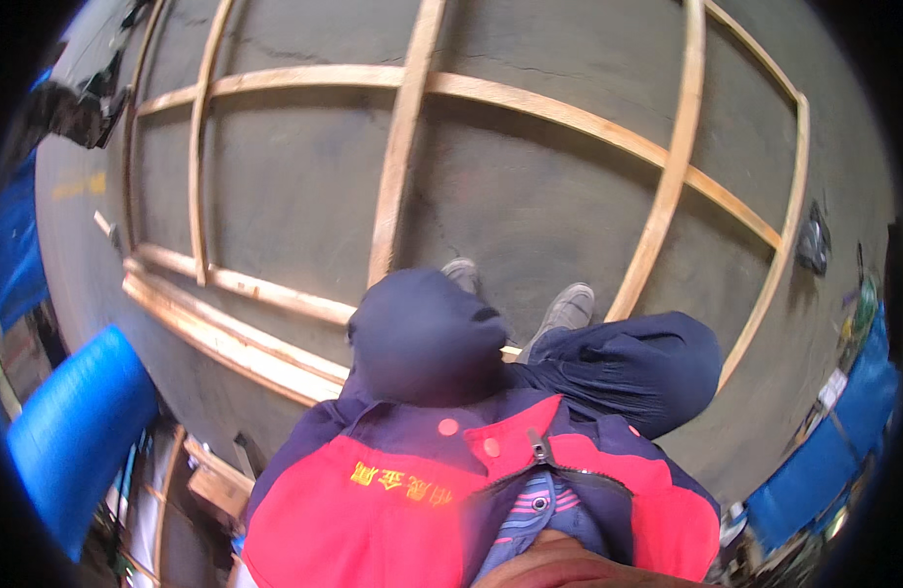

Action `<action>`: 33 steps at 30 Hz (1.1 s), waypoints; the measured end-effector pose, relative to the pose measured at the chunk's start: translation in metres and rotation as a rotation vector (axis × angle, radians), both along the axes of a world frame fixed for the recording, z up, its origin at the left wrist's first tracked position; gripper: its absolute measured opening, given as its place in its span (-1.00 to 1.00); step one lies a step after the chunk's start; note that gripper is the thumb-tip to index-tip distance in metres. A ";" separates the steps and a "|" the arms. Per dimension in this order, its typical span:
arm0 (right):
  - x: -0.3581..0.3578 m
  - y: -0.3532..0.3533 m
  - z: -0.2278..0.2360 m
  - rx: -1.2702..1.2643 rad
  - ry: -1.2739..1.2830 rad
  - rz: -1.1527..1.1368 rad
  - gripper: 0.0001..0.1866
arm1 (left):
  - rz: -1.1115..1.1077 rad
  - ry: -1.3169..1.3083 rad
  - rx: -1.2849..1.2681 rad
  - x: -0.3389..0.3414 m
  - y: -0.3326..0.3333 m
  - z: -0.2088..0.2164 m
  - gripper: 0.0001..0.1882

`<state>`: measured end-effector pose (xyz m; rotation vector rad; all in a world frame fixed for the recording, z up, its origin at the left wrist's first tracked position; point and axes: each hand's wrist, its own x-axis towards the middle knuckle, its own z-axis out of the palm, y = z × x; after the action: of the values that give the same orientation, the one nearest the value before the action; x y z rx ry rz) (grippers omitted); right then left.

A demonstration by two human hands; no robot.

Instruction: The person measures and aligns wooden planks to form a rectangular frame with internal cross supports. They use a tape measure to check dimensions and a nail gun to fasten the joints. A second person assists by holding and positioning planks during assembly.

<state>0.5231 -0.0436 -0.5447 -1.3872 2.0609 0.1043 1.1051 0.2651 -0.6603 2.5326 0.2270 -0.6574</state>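
Neither of my hands shows in the head view. I look down my own front: a red and navy zipped jacket point(373, 510), navy trousers with one knee point(427, 338) raised and the other leg point(628, 363) bent to the right. My grey shoes point(567, 309) stand on a large frame of pale wooden battens point(402, 137) that lies flat on the grey concrete floor point(294, 176). The frame's bars cross in a grid and reach from the far left to the far right.
Long wooden planks point(226, 343) lie stacked along the frame's near left side. A blue barrel point(74, 431) sits at the left, wood offcuts point(216, 485) below it. Blue containers and clutter point(833, 441) line the right edge.
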 end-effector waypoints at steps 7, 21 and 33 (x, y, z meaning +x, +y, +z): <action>0.037 0.000 -0.013 0.013 -0.023 -0.053 -0.33 | -0.087 0.060 -0.050 0.062 -0.027 0.007 -0.05; 0.074 -0.008 -0.026 0.031 -0.099 -0.116 -0.39 | -0.136 0.088 -0.059 0.113 -0.040 0.017 -0.20; 0.039 -0.036 0.006 -0.084 -0.388 -0.407 -0.43 | -0.129 0.160 -0.097 0.150 -0.067 0.045 -0.33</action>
<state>0.5621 -0.0797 -0.5386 -0.9175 1.9809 -0.3973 1.2547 0.1977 -0.6155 2.4188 0.0849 -0.9005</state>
